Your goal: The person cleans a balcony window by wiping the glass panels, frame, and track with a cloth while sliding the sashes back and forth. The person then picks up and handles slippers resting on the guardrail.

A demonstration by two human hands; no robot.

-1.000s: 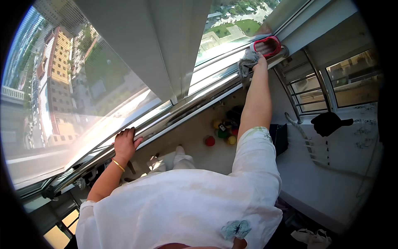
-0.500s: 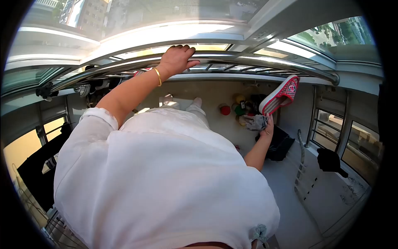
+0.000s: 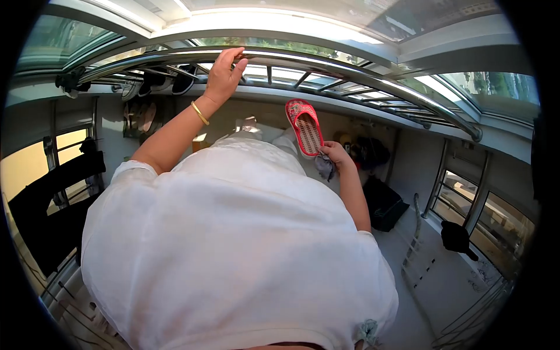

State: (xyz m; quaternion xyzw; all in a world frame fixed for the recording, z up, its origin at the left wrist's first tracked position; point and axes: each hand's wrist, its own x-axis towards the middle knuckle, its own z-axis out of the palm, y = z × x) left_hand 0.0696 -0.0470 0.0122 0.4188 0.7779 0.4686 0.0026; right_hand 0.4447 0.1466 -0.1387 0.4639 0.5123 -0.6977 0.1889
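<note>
My left hand (image 3: 224,76), with a gold bangle (image 3: 199,113) at its wrist, is at the shiny metal rail (image 3: 309,60), fingers curled over the bar and thumb on the near side. My right hand (image 3: 339,155) pinches the heel end of a red checked slipper (image 3: 305,127). The slipper is tilted up, its woven insole facing me and its toe close below the rail. A crumpled grey cloth (image 3: 325,167) hangs from the same hand, just below the heel.
Shoes (image 3: 183,81) sit on the slatted rack behind the rail at left. A black bag (image 3: 383,204) stands on the floor at right, near a wall with a window (image 3: 456,189). Dark clothing (image 3: 55,198) hangs at left. Glass panes (image 3: 490,93) lie beyond the rail.
My right hand has brought the slipper and cloth leftward, turning the slipper so its insole faces me. My left hand stays at the rail, slightly farther left in view. The view has shifted.
</note>
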